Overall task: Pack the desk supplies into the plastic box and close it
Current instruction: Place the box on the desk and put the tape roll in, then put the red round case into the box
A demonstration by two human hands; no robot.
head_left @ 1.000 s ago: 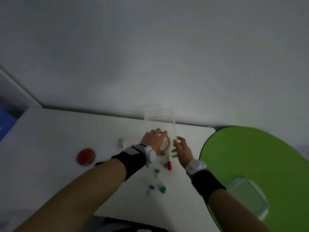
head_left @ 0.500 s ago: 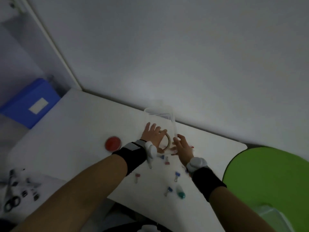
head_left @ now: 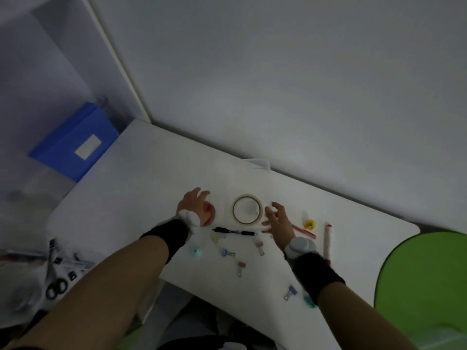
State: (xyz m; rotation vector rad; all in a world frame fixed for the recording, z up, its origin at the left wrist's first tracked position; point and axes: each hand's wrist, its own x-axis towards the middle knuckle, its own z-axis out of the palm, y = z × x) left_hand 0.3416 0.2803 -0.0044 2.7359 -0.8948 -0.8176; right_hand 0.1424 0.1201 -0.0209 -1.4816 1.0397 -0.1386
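The clear plastic box (head_left: 262, 164) stands by the wall, faint and hard to outline. A tape roll (head_left: 246, 209) lies flat, seemingly inside the box. My left hand (head_left: 193, 205) rests with spread fingers over the left part of a red round disc (head_left: 209, 214). My right hand (head_left: 276, 221) hovers open just right of the tape roll. On the white table (head_left: 131, 188) lie a black pen (head_left: 235, 232), several binder clips (head_left: 227, 253), a white marker with red ends (head_left: 328, 243), a red stick (head_left: 303, 231) and a yellow piece (head_left: 310, 224).
A blue case (head_left: 73, 145) sits left of the table by the wall. Black scissors (head_left: 55, 287) lie among clutter at the lower left. A green round surface (head_left: 424, 286) adjoins the table on the right. Small teal items (head_left: 196, 251) lie near the table's front.
My left hand has let go of the tape roll and moved left onto the red disc. The right hand drew back slightly. The view swung left and lower.
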